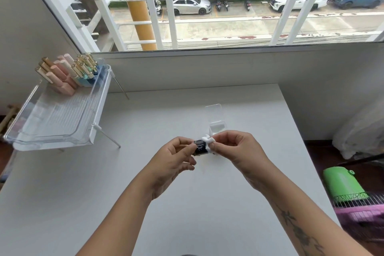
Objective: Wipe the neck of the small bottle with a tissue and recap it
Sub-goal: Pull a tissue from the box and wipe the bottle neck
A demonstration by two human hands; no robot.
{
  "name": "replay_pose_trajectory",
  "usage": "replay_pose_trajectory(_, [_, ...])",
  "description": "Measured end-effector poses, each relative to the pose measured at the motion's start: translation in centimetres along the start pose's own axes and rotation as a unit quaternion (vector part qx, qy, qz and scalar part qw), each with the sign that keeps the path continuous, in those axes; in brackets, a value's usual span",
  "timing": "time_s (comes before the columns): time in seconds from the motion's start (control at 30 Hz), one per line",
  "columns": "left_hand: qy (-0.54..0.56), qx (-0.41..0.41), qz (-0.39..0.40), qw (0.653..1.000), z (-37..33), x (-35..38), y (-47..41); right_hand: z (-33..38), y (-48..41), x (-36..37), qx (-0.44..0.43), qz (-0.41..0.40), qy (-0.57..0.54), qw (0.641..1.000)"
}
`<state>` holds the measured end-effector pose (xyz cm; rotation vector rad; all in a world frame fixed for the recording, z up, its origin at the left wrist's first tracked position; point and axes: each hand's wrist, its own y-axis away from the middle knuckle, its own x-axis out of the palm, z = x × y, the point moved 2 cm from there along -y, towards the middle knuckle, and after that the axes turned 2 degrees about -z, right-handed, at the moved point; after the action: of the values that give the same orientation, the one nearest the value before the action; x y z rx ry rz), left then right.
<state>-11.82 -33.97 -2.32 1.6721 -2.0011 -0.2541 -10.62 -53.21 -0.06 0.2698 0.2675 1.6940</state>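
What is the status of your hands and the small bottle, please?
Left hand holds small dark bottle. Right hand presses tissue on its end. Nothing obstructing.

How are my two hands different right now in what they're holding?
The left hand grips the small dark bottle by its body; the right hand pinches a white tissue against the bottle's end. The left hand's fingers curl around the bottle; the right's pinch together. Both hover above the white table.

Black bottle (200, 147) (white lettering), white tissue (208, 139), white table (187, 203).
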Motion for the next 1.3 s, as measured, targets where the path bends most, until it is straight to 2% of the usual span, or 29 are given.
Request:
replay_pose_trajectory(0.13, [-0.034, 0.030, 0.015, 0.999, -0.1, -0.3, 0.2, 0.2, -0.1, -0.2, -0.005, -0.002, 0.000, 1.000])
replay_pose_trajectory(0.27, [0.017, -0.008, 0.021, 1.000, -0.1, -0.3, 0.2, 0.3, 0.1, -0.1, -0.018, 0.006, -0.006, 1.000])
replay_pose_trajectory(0.37, [0.016, -0.023, 0.012, 1.000, 0.0, -0.2, 0.1, 0.5, 0.3, 0.2, -0.027, 0.020, -0.013, 0.999])
replay_pose_trajectory(0.67, [0.017, 0.029, -0.005, 0.999, 0.0, -0.1, -0.3, 0.5, 0.2, 0.2, -0.040, -0.016, -0.030, 0.999])
replay_pose_trajectory(0.83, [-0.013, 0.040, -0.011, 0.999, -0.2, -0.2, -0.1, 1.0, 0.2, -0.1, -0.040, 0.016, 0.040, 0.998])
replay_pose_trajectory(0.93, [-0.021, 0.047, -0.003, 0.999, -0.2, -0.1, 0.0, 1.1, 0.1, -0.2, -0.058, -0.016, 0.066, 0.996])
replay_pose_trajectory(1.03, [-0.022, 0.057, -0.013, 0.998, -0.3, 0.1, 0.1, 0.9, 0.1, -0.3, -0.055, -0.045, 0.007, 0.997])
replay_pose_trajectory(1.17, [-0.036, 0.060, -0.015, 0.997, -0.3, 0.1, 0.0, 0.7, 0.4, -0.3, -0.030, 0.011, 0.037, 0.999])
replay_pose_trajectory(1.3, [-0.050, 0.076, -0.014, 0.996, -0.2, 0.4, 0.0, 0.9, 0.2, -0.2, -0.045, -0.040, 0.043, 0.997])
